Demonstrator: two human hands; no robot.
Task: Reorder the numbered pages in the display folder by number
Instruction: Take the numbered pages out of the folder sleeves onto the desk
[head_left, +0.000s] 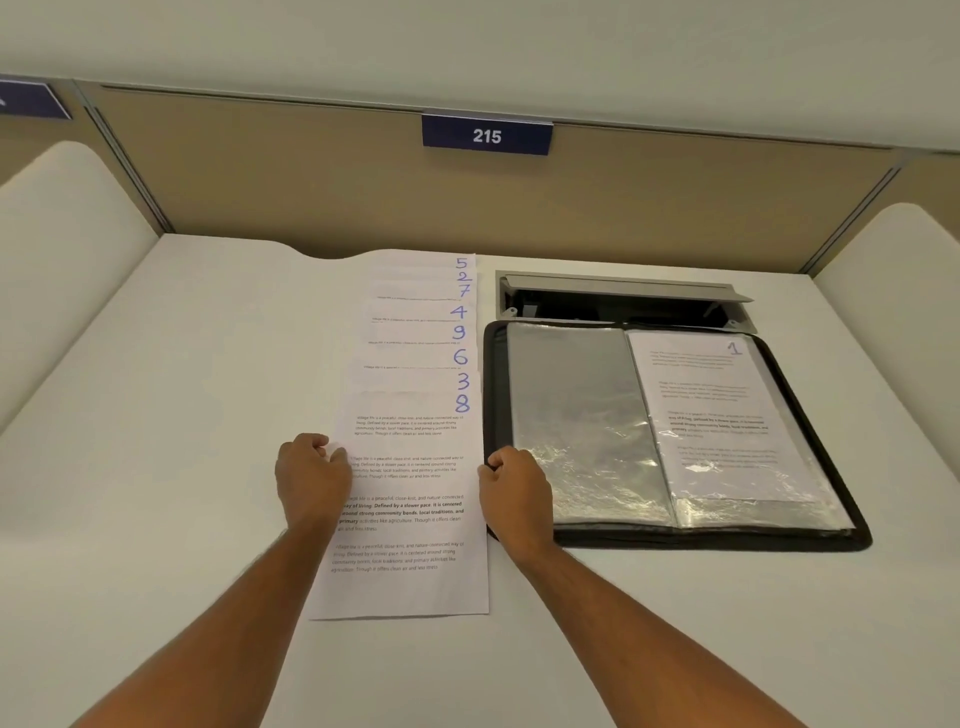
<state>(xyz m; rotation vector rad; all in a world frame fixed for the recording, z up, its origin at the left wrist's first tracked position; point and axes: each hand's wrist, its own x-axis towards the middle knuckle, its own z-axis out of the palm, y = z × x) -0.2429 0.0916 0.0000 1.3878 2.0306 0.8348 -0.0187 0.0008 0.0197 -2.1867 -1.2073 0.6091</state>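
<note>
white desk (156, 467), open display folder (675, 540) sleeving page 1 (717, 415), left hand (311, 480) and right hand (514, 488) pinching page 8 (410, 519)

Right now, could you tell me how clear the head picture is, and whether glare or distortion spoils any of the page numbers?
In the head view the light is soft and even; the handwritten numbers on the fanned pages read sharply, though the small print is blurred further back. Glare streaks the empty plastic sleeve of the folder, and the 1 on the sleeved page looks faint. The wide lens bends the desk edges.
</note>
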